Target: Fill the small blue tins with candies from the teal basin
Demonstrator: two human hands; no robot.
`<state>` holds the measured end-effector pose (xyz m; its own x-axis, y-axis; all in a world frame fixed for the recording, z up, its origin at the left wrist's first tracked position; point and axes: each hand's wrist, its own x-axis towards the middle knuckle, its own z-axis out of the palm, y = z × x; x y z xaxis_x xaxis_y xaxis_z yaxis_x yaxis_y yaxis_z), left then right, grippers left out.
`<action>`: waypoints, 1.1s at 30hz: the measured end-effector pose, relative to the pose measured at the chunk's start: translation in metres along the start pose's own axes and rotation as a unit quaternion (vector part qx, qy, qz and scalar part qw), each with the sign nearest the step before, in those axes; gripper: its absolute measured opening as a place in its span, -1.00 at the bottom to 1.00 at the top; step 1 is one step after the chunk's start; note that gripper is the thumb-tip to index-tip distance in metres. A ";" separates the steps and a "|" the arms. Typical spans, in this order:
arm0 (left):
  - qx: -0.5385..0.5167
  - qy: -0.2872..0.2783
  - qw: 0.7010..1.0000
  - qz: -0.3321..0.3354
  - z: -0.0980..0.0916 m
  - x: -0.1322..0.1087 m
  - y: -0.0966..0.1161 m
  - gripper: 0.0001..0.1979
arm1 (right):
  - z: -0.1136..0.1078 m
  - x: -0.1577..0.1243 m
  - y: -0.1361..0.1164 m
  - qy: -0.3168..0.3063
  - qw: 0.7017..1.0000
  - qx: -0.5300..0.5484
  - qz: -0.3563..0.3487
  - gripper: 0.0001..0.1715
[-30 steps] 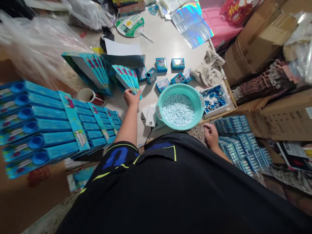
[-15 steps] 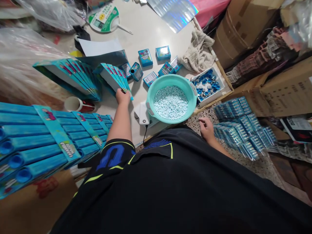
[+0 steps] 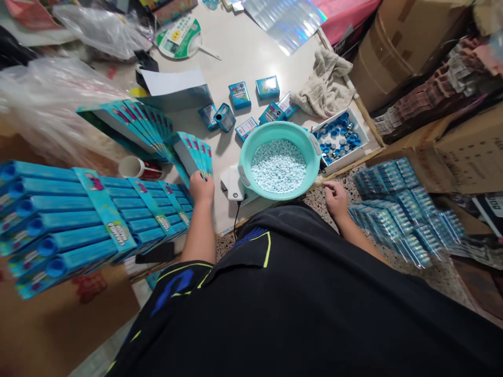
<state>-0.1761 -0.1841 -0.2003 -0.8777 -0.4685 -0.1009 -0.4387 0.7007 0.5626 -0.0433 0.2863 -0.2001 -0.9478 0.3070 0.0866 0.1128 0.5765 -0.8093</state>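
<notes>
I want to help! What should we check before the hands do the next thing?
1. Left hand holding the fanned blue cartons: ok.
2. Right hand free, with nothing in it: ok.
3. Teal basin upright, with pale blue pellets inside: ok.
4. White tray with blue and silver lids inside: ok.
5. Red-and-white mug out of the way: not ok, it lies on its side close by.
6. Small blue tin closed: cannot tell.

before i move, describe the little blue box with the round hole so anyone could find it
Start at the teal basin of pale blue pellets. Up and left of it, above the left hand and the cartons it holds, lies a scatter of small blue boxes. The little box sits among them, the only one showing a dark round hole.
</notes>
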 end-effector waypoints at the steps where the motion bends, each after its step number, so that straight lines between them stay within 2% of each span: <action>1: 0.008 -0.002 1.000 0.002 -0.002 -0.010 -0.005 -0.85 | 0.002 0.005 -0.001 -0.002 1.000 0.003 -0.007 -0.73; 5: 0.023 -0.011 0.999 0.023 -0.001 -0.049 -0.016 -0.66 | 0.011 0.018 -0.007 -0.022 0.999 0.016 -0.033 -0.75; 9: 0.010 -0.074 0.993 0.087 0.021 -0.081 -0.007 -0.49 | 0.022 0.027 -0.012 -0.034 0.998 0.023 -0.052 -0.75; 13: 0.016 -0.121 0.990 0.070 0.051 -0.096 0.001 0.01 | 0.031 0.043 -0.013 -0.031 0.997 0.010 -0.066 -0.76; 15: 0.019 -0.136 0.989 0.049 0.058 -0.095 0.000 0.07 | 0.034 0.051 -0.012 -0.031 0.997 0.004 -0.070 -0.77; 20: -0.002 -0.145 0.989 0.026 0.056 -0.088 -0.013 0.03 | 0.038 0.059 -0.005 -0.048 0.995 -0.006 -0.089 -0.76; 25: -0.053 -0.125 0.991 0.011 0.053 -0.081 -0.021 -0.05 | 0.043 0.057 0.004 -0.058 0.994 -0.021 -0.092 -0.77; 29: -0.107 -0.089 0.990 -0.007 0.048 -0.074 -0.026 -0.27 | 0.041 0.066 0.010 -0.084 0.990 -0.040 -0.103 -0.78; 33: -0.138 -0.027 0.990 -0.007 0.032 -0.073 -0.030 -0.54 | 0.036 0.079 0.015 -0.121 0.984 -0.050 -0.122 -0.80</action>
<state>-0.1047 -0.1538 -0.2361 -0.8844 -0.4419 -0.1500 -0.3879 0.5173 0.7629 -0.1272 0.2915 -0.2263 -0.9922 -0.0323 0.1208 -0.1098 0.6865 -0.7188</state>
